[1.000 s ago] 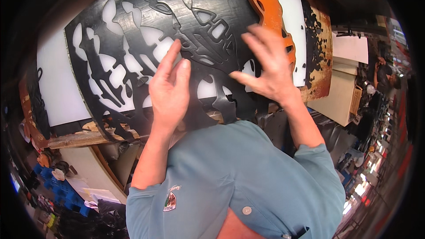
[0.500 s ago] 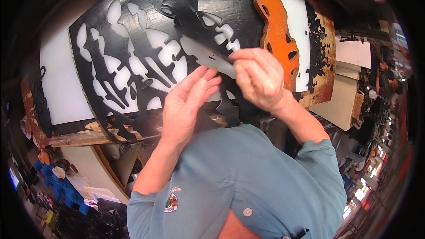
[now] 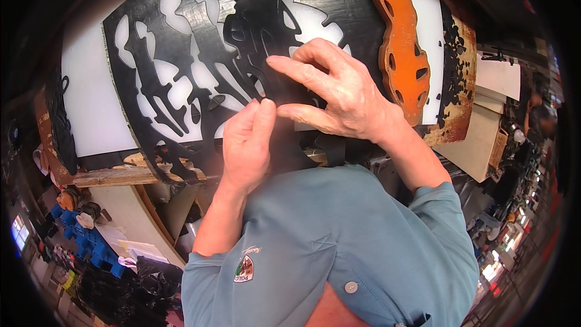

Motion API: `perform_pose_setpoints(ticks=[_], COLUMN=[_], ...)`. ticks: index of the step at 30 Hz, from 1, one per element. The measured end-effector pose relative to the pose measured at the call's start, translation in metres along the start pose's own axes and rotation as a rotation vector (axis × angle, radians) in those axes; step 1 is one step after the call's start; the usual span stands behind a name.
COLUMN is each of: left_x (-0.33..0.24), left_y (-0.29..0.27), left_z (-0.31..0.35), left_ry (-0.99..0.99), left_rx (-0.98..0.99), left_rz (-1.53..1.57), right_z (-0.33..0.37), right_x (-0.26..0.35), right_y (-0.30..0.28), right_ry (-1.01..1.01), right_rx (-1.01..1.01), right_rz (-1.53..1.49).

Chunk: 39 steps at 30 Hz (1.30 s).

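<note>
A black sheet [image 3: 145, 9], rubber- or leather-like, lies on a white board with long curvy shapes cut out of it. Over its middle is a loose black cut-out piece [image 3: 248, 36] with holes in it. My left hand [image 3: 245, 142] is closed at the near end of this piece, thumb and fingers pinching it. Just right of it, my right hand [image 3: 348, 94] is open above the sheet, thumb and forefinger spread apart, with nothing visible between them. To the right lies an orange cutting die [image 3: 402, 42] of a similar long shape with holes through it.
The white board [image 3: 91, 103] shows at the left and through the cut-outs. Small black scraps lie on a worn brown board [image 3: 466, 54] at the right. Along the near edge runs a wooden strip [image 3: 115, 177]. Blue bins [image 3: 91, 242] stand low on the left.
My right hand has let go of the piece's edge and opened. My left hand has gone from stretched fingers to a pinch. The cut-out piece's outline now shows more fully over the sheet.
</note>
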<state>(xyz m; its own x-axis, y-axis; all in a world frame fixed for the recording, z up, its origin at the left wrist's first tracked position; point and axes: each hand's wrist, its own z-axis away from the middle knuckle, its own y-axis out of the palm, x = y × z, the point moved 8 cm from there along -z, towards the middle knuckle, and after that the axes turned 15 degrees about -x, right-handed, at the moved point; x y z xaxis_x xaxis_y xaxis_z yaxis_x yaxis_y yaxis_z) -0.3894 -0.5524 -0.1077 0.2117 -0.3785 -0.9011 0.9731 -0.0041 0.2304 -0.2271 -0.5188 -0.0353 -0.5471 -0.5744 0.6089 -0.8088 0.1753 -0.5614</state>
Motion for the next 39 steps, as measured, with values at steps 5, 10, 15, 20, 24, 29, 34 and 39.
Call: perform_pose_setpoints(ticks=[5,10,15,20,24,29,34,39], left_x=[-0.013,-0.040,-0.047,-0.030,-0.029,-0.029,-0.024,-0.019], left_y=[-0.002,-0.002,0.003,-0.005,-0.005,-0.010,-0.033,-0.032], left_z=[-0.001,-0.006,-0.010,-0.007,-0.010,0.003,0.006,0.000], left_ry=[0.050,0.324,0.462,0.230,0.382,0.427,0.210,0.192], left_rx=[-0.066,0.043,0.030,-0.108,-0.079,-0.001,-0.111,-0.231], left_rz=[-0.066,-0.302,-0.357,-0.149,-0.397,-0.513,-0.308,-0.177], right_z=[-0.008,-0.009,-0.004,-0.002,-0.013,-0.003,-0.012,-0.025], right_x=[0.005,0.014,0.015,0.002,-0.010,-0.107,-0.098,-0.028], right_y=[0.006,0.014,0.025,0.033,0.025,-0.007,-0.011,-0.017], right_ry=[-0.117,-0.205,-0.218,-0.098,0.001,0.932,0.638,0.016], right_rx=[-0.012,-0.012,-0.019,-0.051,-0.087,-0.330,-0.344,-0.294], right_rz=[-0.049,-0.011,-0.091,-0.142,-0.196,-0.309,-0.186,-0.087])
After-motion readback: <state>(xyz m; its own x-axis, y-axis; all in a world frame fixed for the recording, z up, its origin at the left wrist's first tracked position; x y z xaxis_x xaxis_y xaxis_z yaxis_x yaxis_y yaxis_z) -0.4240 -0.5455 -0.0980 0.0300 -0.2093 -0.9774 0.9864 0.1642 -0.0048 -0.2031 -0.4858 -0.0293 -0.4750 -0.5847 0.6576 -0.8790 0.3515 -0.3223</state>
